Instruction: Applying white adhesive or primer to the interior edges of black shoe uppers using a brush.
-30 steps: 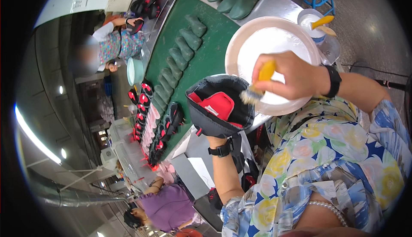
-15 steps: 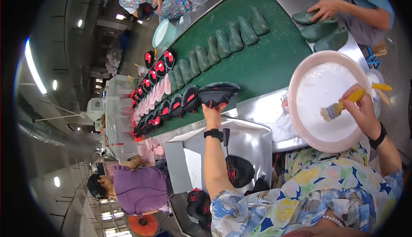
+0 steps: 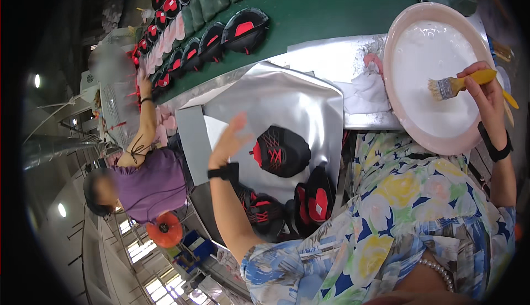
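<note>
My right hand (image 3: 483, 91) grips the yellow handle of a paintbrush (image 3: 446, 88). Its pale bristles hang above white liquid (image 3: 433, 120) in a pink basin (image 3: 393, 84). Over the silver-lined tray (image 3: 326, 103), my left hand (image 3: 232, 139) is empty, fingers stretched out and slightly blurred. Beside it in the tray lies a black shoe upper (image 3: 281, 151) with red lacing. Nearer to me are another laced upper (image 3: 264, 214) and a pair of black and red ones (image 3: 316, 200). A black upper with a red patch (image 3: 244, 32) stands at the near end of a row on the green table.
Green shoe lasts (image 3: 207, 4) line the green tabletop (image 3: 326, 7), with more lasts (image 3: 450, 1) behind the basin. A crumpled white cloth (image 3: 367, 92) lies left of the basin. At the left, a person in purple (image 3: 152, 186) reaches toward the rows.
My left hand has let go of the black upper on the table and moved back over the tray. The brush stays in my right hand above the basin. The view has shifted.
</note>
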Tool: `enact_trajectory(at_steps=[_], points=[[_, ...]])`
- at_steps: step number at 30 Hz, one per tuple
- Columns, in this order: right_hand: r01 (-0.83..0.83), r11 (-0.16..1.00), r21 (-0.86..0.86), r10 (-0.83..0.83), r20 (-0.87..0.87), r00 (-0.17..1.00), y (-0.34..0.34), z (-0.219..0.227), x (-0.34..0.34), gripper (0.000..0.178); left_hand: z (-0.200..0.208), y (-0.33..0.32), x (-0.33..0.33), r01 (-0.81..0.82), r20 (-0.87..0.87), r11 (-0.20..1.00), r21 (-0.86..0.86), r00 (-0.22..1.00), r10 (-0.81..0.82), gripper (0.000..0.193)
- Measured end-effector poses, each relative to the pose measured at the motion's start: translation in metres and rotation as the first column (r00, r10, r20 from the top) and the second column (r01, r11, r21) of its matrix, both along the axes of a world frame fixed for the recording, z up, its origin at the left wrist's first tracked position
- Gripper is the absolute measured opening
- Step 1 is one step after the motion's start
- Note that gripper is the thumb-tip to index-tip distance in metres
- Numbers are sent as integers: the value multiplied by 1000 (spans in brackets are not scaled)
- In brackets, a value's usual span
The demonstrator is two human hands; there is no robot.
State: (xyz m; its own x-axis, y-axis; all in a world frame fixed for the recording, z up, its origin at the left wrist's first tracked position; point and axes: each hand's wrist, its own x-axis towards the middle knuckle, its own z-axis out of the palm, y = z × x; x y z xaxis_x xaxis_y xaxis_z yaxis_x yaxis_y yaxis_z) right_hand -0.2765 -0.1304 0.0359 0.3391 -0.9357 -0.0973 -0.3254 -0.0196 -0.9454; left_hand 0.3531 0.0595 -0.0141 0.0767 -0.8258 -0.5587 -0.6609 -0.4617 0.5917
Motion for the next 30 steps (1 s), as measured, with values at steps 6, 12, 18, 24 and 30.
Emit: enact_trajectory(at_steps=[6, 12, 18, 24, 30], points=[[-116, 962, -247, 102, -69, 992, 1, -24, 27, 15, -66, 111, -7, -539, 126, 823, 177, 842, 524, 40], [-234, 957, -170, 228, -50, 972, 21, -7, 52, 19, -57, 71, -105, -712, -107, 665, 225, 660, 744, 98], [-331, 903, -273, 313, -107, 944, 27, -14, 52, 22, -34, 3, -182, 509, 679, 775, -375, 719, -144, 62], [-447, 816, -367, 341, -320, 884, 25, -23, 27, 22, -39, -23, -152, 411, 533, 846, -340, 825, -186, 39], [-93, 939, -332, 60, -107, 992, -11, -7, -11, 29, 55, -58, -182, -718, -680, 670, -189, 588, 438, 45]])
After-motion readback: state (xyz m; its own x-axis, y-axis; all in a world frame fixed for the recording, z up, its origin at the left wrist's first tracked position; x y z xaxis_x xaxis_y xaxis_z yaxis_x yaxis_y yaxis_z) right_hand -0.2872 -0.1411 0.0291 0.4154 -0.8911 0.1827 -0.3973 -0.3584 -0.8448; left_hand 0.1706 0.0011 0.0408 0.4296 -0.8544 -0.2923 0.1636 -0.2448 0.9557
